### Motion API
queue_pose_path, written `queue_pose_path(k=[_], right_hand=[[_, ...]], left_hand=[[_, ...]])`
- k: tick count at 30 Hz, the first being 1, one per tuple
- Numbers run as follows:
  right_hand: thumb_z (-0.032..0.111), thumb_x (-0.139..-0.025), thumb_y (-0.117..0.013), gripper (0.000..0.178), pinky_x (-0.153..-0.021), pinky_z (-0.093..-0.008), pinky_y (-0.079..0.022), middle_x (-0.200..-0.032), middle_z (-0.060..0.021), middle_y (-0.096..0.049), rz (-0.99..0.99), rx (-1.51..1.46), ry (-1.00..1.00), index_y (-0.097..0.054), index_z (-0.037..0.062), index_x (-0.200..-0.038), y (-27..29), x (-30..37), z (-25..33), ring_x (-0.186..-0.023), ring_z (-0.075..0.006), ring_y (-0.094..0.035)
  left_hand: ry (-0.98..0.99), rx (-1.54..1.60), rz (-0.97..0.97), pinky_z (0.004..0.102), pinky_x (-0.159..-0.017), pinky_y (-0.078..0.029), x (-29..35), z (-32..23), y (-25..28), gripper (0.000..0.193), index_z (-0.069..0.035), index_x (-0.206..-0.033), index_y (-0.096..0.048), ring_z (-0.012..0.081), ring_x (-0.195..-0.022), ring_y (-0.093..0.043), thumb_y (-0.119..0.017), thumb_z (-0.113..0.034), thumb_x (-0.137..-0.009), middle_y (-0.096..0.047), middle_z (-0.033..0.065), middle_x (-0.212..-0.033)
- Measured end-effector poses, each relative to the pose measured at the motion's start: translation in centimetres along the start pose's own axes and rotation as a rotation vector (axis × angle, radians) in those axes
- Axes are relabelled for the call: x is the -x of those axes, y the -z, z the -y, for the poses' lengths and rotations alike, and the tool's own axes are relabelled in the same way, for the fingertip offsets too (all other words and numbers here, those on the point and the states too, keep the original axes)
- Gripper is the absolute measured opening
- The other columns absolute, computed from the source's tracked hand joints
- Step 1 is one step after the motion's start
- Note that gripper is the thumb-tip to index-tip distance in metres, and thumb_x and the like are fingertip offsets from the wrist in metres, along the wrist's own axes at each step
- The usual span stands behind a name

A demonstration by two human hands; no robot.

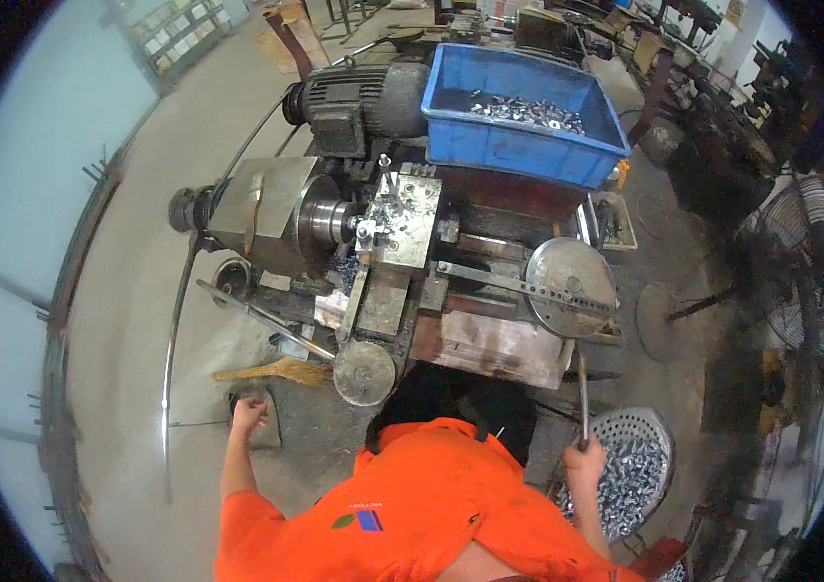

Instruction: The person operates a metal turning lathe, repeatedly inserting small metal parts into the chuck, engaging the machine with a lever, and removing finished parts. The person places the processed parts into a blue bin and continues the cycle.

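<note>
My right hand (pixel 583 463) is wrapped round the lower end of a metal lever (pixel 583 393), which rises toward a round metal disc (pixel 572 276) on a small lathe. Just below that hand, a perforated basket (pixel 662 432) holds many small shiny metal parts (pixel 630 480). Out to the left, my left hand (pixel 251 414) has its fingers curled together beside a dark flat piece (pixel 266 432); what they hold, if anything, is too small to tell. The lathe's spindle chuck (pixel 329 221) faces a metal tool block (pixel 407 218) in front of me.
A blue bin (pixel 528 150) of small metal parts stands behind the lathe, next to an electric motor (pixel 363 102). A straw brush (pixel 281 371) lies near a smaller round disc (pixel 364 372) and a slanting rod (pixel 266 318). A fan (pixel 805 257) stands at the right.
</note>
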State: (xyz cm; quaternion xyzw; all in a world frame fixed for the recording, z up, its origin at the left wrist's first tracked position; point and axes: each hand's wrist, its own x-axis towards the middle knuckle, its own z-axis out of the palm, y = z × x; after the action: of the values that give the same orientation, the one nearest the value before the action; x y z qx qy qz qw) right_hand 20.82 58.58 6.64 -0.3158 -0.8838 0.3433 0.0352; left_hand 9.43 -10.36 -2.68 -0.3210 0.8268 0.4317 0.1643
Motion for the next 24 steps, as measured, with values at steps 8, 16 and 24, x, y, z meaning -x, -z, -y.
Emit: queue_pose_path(k=[8,16,24], right_hand=[[0.021,-0.062,-0.058,0.043,-0.070,-0.0467,-0.046,-0.085,-0.0216,-0.060,-0.149,0.709,0.090,-0.058,0.0026,-0.101,8.6,-12.3,-5.2,-0.080,-0.0385,-0.058],[0.019,-0.057,-0.063,0.072,-0.096,-0.0451,-0.033,-0.119,-0.0166,-0.048,-0.477,0.719,0.070,-0.045,0.0047,-0.124,5.8,-18.8,-1.0,-0.111,-0.0339,-0.044],[0.015,-0.051,-0.065,0.084,-0.108,-0.0409,-0.021,-0.134,-0.0177,-0.035,-0.540,0.500,0.248,-0.037,0.0014,-0.129,2.6,-12.7,0.5,-0.129,-0.0342,-0.026]], left_hand=[[-0.125,-0.007,0.045,0.0292,-0.043,-0.048,-4.4,-4.2,1.1,0.024,0.005,-0.096,-0.061,0.0192,-0.061,-0.062,-0.059,-0.010,-0.077,-0.064,0.0123,-0.075],[-0.432,-0.669,-0.182,0.0385,-0.077,-0.048,-10.1,-13.4,-1.0,0.043,-0.007,-0.107,-0.060,0.0315,-0.088,-0.061,-0.066,-0.032,-0.072,-0.063,0.0175,-0.096],[-0.242,-0.750,-0.230,0.0435,-0.078,-0.048,-11.3,-13.0,-8.6,0.056,-0.004,-0.100,-0.058,0.0345,-0.093,-0.060,-0.051,-0.055,-0.079,-0.061,0.0216,-0.094]])
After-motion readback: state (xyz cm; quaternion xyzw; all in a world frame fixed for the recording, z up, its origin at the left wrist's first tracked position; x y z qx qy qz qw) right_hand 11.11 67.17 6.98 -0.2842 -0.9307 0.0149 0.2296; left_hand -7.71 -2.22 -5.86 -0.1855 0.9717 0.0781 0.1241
